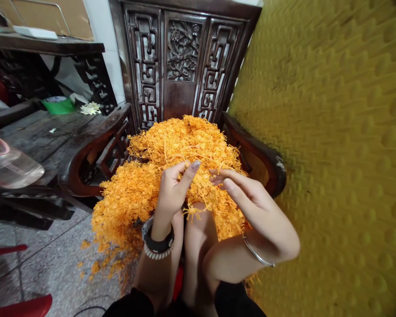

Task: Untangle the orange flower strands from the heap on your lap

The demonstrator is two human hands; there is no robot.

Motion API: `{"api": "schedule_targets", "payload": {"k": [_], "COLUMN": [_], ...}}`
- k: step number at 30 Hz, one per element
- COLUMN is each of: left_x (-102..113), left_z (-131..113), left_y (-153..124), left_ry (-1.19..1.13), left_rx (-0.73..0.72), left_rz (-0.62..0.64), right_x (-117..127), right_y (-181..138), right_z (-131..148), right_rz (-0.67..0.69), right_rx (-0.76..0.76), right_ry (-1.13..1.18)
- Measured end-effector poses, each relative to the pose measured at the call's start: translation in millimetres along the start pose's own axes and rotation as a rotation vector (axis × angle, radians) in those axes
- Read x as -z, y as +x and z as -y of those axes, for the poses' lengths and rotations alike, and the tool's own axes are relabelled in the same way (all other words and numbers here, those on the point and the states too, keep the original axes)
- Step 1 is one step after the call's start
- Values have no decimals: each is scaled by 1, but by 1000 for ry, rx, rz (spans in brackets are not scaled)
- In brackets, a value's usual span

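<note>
A big heap of orange, spidery plastic-looking flower pieces (pixel 178 136) fills the seat of a carved dark wooden chair and spills toward my knees. My left hand (pixel 174 187), with a black wristband and a beaded bracelet at the wrist, is closed with the thumb pressed toward the curled fingers. Beside its thumb, a few orange flower pieces (pixel 194 212) hang over my knee, seemingly from this hand; the exact grip is hidden. To the right, my right hand (pixel 251 193) reaches in with fingers stretched and thumb apart, fingertips close to the orange strands. Nothing shows clearly within it.
The chair's carved back (pixel 181 97) rises behind the heap. A wooden side table (pixel 62 132) at left carries a green tape roll (pixel 57 105), pale flower pieces (pixel 90 108) and a clear plastic jug (pixel 13 165). A yellow textured sheet (pixel 343 154) walls the right side. Loose orange bits (pixel 97 266) lie on the floor.
</note>
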State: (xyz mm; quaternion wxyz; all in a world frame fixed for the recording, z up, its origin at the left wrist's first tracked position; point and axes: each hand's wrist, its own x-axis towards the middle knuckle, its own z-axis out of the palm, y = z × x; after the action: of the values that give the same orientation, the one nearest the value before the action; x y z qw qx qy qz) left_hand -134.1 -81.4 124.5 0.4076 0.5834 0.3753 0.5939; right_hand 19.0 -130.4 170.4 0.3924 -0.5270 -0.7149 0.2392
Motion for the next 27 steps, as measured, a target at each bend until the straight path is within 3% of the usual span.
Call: {"api": "schedule_targets", "payload": {"k": [4, 7, 11, 15, 20, 24, 27], "left_x": [1, 4, 6, 5, 14, 23, 23], "left_z": [3, 4, 5, 6, 2, -1, 0], "left_y": [3, 4, 3, 3, 1, 0, 2], "left_ry": [94, 29, -222, -372, -406, -353, -355], "left_rx": [-72, -97, -8, 103, 186, 169, 126], "left_rz": [4, 1, -55, -126, -110, -175, -136], "right_x": [-14, -20, -23, -27, -30, -32, -36], "right_y": [18, 34, 46, 47, 48, 50, 51], "right_z": [4, -3, -9, -4, 2, 0, 2], "right_rz": [65, 128, 219, 320, 257, 296, 261], "right_rx": [53, 111, 123, 152, 239, 202, 195], "right_ry": [29, 153, 412, 496, 543, 492, 508]}}
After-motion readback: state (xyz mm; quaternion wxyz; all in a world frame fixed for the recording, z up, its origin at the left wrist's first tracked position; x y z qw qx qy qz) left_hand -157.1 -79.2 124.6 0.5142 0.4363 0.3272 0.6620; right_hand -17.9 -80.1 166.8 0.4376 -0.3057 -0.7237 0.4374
